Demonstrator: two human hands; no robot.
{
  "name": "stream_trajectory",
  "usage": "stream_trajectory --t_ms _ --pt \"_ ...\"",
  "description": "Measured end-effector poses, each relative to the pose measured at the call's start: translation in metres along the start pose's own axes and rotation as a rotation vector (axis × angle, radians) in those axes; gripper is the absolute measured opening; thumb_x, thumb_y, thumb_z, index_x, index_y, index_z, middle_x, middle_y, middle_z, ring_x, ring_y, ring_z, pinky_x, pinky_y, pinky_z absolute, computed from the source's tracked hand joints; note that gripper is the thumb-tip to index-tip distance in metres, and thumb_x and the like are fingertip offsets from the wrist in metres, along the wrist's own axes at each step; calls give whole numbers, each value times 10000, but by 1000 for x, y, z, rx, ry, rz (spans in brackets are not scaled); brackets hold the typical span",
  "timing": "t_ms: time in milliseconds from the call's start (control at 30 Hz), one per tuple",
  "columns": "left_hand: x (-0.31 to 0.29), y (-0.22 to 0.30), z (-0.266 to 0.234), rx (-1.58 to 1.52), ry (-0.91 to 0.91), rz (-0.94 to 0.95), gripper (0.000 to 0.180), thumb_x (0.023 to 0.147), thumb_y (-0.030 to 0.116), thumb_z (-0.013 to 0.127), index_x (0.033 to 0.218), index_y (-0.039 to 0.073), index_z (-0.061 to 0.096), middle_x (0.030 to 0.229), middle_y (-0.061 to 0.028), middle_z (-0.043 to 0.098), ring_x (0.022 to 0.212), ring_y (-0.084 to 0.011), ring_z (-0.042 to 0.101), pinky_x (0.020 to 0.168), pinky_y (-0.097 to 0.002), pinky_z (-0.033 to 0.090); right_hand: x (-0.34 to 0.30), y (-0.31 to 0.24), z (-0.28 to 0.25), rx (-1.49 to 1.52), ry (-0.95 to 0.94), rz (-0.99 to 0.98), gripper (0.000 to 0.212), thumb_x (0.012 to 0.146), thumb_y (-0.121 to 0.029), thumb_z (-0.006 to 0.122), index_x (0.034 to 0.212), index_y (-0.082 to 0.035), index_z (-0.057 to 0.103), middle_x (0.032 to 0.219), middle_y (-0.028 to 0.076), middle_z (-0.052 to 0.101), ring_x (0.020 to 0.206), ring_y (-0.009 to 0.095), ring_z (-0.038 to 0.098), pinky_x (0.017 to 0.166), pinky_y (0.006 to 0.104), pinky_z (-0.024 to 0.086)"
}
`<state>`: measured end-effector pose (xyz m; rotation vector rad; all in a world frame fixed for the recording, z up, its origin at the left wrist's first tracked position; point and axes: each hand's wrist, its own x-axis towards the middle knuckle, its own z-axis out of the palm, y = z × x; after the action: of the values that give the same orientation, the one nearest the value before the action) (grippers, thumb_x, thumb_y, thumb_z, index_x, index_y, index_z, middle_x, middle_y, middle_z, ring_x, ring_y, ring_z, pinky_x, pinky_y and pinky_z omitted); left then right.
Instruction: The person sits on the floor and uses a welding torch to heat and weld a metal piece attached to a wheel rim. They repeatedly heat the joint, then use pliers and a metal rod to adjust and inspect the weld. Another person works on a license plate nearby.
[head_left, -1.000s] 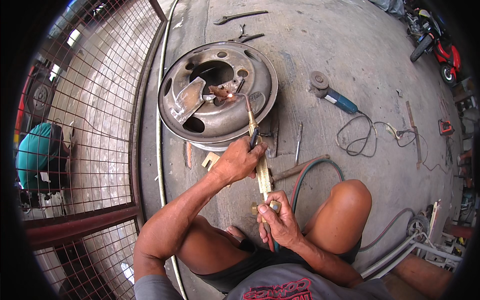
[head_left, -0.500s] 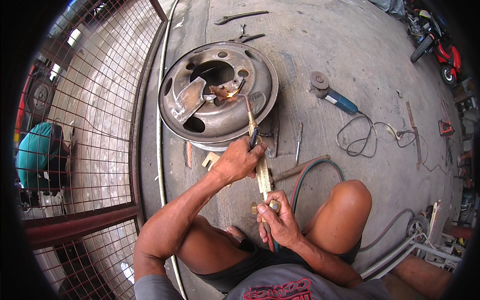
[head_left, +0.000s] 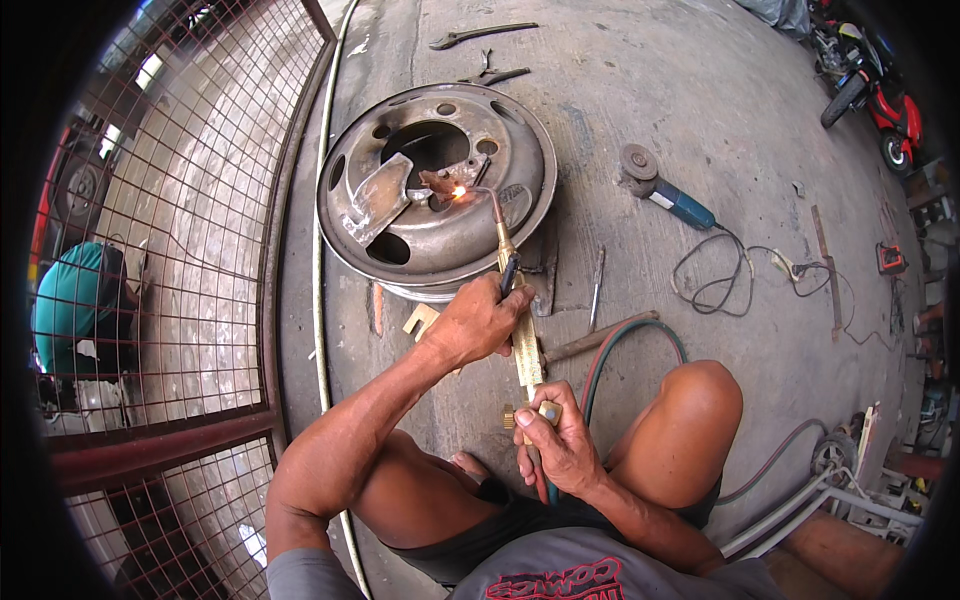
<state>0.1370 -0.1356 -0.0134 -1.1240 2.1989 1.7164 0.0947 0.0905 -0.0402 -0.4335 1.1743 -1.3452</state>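
- Brass gas torch slants up and away from the person, its copper-coloured nozzle bending left at the tip toward the work
- Left hand grips the torch body near the front, fingers curled closed around it with no visible gap
- Right hand holds the rear end at the brass valve fittings, its thumb laid over them and the fingers folded round; the exact contact of the lower fingers is partly hidden
- Rusty steel piece lies on the steel wheel rim, at the near right edge of the centre opening, just beside a flat bare steel plate
- Bright glow sits at the near edge of that rusty piece; half a second ago it was a wider yellow lick of flame, and now it is a compact white-orange point
- Both hands look unmoved since then, so the heat appears, in my judgement, to be staying on much the same spot, with the piece not visibly shifted
- Red and green hoses loop beside the right knee, while a blue angle grinder lies on the concrete farther right
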Motion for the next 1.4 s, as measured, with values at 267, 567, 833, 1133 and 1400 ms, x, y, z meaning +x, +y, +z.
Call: stream_trajectory --t_ms 267,567,833,1133,1400 --pt "-1 2 -1 7 -6 -16 539 1067 455 521 909 -55 600 704 -86 609 594 -192 685 603 -348 548 -1 0 0 15 9 33 244 1066 -242 564 1150 -155 352 831 87 567 474 138 563 387 291 462" --pt "-2 4 -1 1 -11 -15 537 1066 456 522 922 -55 597 717 -100 625 619 -197 696 628 -355 552 -1 -3 4 57 41 15 235 1058 -220 571 1132 -100 382 784 62 553 473 108 566 377 270 453" --pt "1 0 0 -14 -4 -16 545 1060 461 531 916 -59 602 713 -101 625 619 -207 702 622 -355 551 -1 -3 4 53 41 8 238 1057 -220 572 1140 -102 382 785 66 556 471 112 570 376 271 452" --pt "-2 4 -1 -8 -6 -21 557 1056 472 528 899 -56 611 700 -96 622 614 -209 704 616 -353 551 -1 -1 0 9 11 29 236 1069 -229 554 1157 -155 348 829 96 571 476 144 560 391 295 463" --pt "0 2 -1 1 -9 -22 545 1056 466 529 911 -53 614 720 -106 637 618 -204 707 622 -352 553 -1 -1 2 45 30 17 236 1062 -229 567 1152 -124 375 807 77 555 477 117 560 386 276 453"
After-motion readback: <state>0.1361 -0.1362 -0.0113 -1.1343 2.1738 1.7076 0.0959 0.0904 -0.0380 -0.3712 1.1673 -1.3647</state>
